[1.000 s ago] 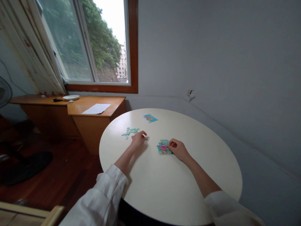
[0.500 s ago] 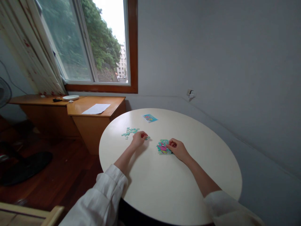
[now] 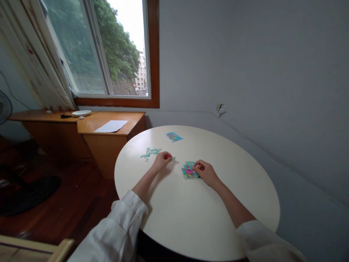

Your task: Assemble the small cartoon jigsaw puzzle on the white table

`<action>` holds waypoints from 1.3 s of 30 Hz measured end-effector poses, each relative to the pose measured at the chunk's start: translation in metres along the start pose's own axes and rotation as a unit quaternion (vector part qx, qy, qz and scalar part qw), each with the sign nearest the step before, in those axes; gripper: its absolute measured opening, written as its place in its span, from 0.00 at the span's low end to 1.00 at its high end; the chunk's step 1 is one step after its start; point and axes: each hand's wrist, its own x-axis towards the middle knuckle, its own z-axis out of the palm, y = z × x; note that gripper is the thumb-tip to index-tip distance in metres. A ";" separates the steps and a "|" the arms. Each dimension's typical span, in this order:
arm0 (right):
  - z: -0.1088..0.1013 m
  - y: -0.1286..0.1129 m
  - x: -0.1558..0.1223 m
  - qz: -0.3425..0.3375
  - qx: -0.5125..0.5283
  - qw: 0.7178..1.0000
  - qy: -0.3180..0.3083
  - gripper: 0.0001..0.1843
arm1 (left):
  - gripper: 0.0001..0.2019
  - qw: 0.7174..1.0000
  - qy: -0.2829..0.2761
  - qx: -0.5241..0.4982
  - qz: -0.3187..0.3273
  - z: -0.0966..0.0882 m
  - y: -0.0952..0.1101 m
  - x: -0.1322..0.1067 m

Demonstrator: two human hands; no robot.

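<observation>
A partly assembled jigsaw (image 3: 188, 170) with a pink figure on teal lies near the middle of the round cream table (image 3: 191, 218). My right hand (image 3: 205, 172) rests curled on its right edge, fingertips pinched over it. My left hand (image 3: 162, 160) sits to the left, fingers curled and pinching a small teal piece (image 3: 172, 158) on the tabletop. Several loose teal pieces (image 3: 149, 152) lie just beyond and left of that hand. A small picture card (image 3: 173, 137) lies farther back on the table.
A wooden desk (image 3: 109, 134) with a white sheet (image 3: 111, 126) stands left of the table under the window (image 3: 109, 51). A white plate (image 3: 81, 113) sits on it. A fan (image 3: 5, 109) stands at far left. Grey wall runs along the right.
My left hand has slid slightly to the right with its pinched piece, towards the assembled jigsaw. My right hand has stayed on the jigsaw's edge.
</observation>
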 end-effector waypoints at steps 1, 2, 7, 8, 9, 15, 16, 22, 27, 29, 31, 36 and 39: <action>0.000 0.000 0.000 -0.001 0.000 1.000 0.001 0.10 | 0.07 1.000 -0.001 -0.003 0.000 0.000 0.001 -0.001; 0.000 0.001 0.000 -0.002 -0.001 1.000 0.003 0.09 | 0.09 1.000 -0.004 -0.004 0.001 -0.001 0.001 -0.001; 0.000 0.002 0.000 -0.001 -0.001 1.000 0.002 0.09 | 0.16 1.000 -0.022 -0.002 0.003 -0.002 0.007 -0.006; 0.000 0.002 0.000 0.000 0.001 1.000 0.001 0.09 | 0.16 1.000 -0.026 -0.001 0.004 -0.002 0.008 -0.007; 0.000 0.001 0.000 0.002 0.003 1.000 0.000 0.09 | 0.16 1.000 -0.029 0.000 0.005 -0.002 0.008 -0.007; 0.001 -0.001 0.000 0.006 0.005 1.000 0.002 0.10 | 0.14 0.999 -0.037 -0.003 0.012 -0.002 0.007 -0.006; 0.001 -0.001 0.000 0.005 0.007 1.000 0.003 0.10 | 0.14 0.999 -0.037 -0.006 0.013 -0.002 0.006 -0.006; 0.001 -0.004 0.000 0.005 0.015 1.000 0.001 0.10 | 0.10 0.998 -0.046 -0.036 0.020 -0.001 0.007 -0.007; 0.002 -0.005 -0.001 0.008 0.020 1.000 -0.002 0.10 | 0.05 0.996 -0.055 -0.069 0.018 0.000 0.009 -0.008; 0.002 -0.004 -0.001 0.009 0.020 1.000 -0.001 0.11 | 0.04 0.995 -0.055 -0.080 0.014 0.001 0.009 -0.008; 0.002 -0.004 -0.001 0.011 0.018 1.000 0.000 0.11 | 0.03 0.994 -0.054 -0.093 0.010 0.002 0.009 -0.007; 0.002 0.000 -0.001 0.004 0.015 1.000 0.001 0.10 | 0.04 0.990 -0.057 -0.128 -0.007 0.003 0.011 -0.009; 0.002 0.003 -0.001 -0.006 0.015 1.000 0.005 0.10 | 0.05 0.986 -0.063 -0.150 -0.018 0.003 0.013 -0.010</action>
